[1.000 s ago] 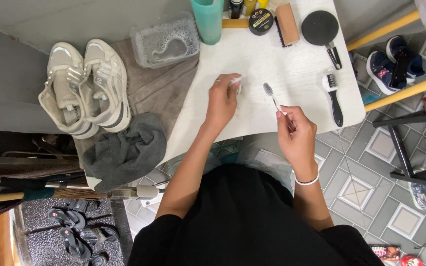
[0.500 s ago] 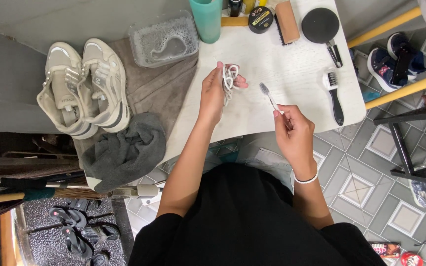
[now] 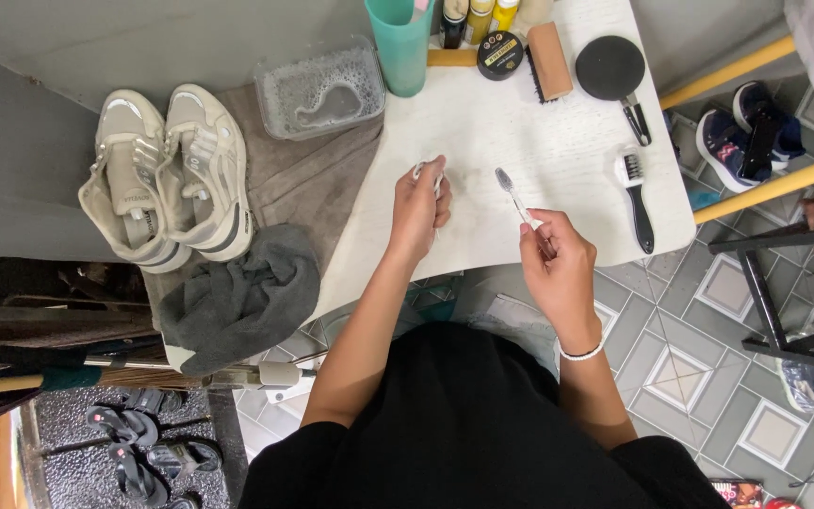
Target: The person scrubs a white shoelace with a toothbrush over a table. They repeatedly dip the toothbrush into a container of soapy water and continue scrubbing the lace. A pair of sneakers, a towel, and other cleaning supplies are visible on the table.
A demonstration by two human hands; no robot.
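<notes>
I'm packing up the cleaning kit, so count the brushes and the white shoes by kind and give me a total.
Toothbrush in the right hand: 1
Black-handled brush: 1
Wooden brush: 1
White shoes: 2
Total: 5

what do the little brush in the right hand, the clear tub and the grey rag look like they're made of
The small toothbrush-style brush in the right hand looks like smooth pale plastic with short bristles at the tip. The clear rectangular tub seems to be thin see-through plastic, since foamy water shows through it. The crumpled dark grey rag looks like soft matte cloth, judging by its loose folds.
</notes>
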